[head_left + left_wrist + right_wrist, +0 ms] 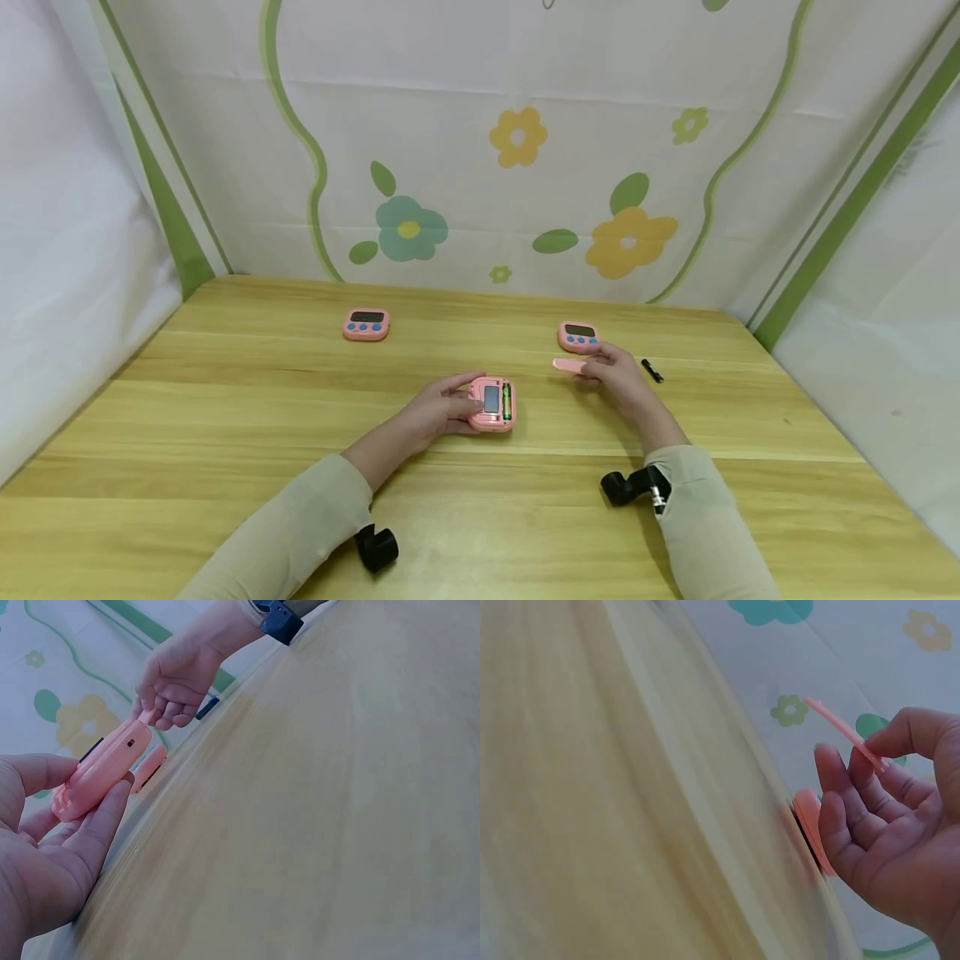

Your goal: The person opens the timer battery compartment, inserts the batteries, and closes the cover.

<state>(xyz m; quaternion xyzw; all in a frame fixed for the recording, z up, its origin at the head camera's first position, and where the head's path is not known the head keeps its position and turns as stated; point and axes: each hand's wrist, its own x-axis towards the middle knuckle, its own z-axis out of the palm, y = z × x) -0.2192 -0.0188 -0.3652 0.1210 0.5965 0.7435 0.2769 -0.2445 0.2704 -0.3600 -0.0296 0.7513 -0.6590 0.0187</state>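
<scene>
My left hand (435,412) grips a pink digital timer (492,398) between thumb and fingers, its back turned up toward the head camera. Along the right side of that back, a green battery (507,402) lies in the uncovered battery slot. To the right, my right hand (615,379) pinches a thin pink battery cover (567,365) by one end, apart from the timer. The right wrist view shows the cover (840,727) edge-on between thumb and index finger, the other fingers loosely bent. In the left wrist view the timer (101,772) appears from its side.
Two more pink timers with blue buttons lie face up toward the back of the wooden table: one at left (366,324), one just beyond my right hand (578,335). A black battery (652,371) lies right of that hand. A flowered curtain (465,183) hangs behind the table.
</scene>
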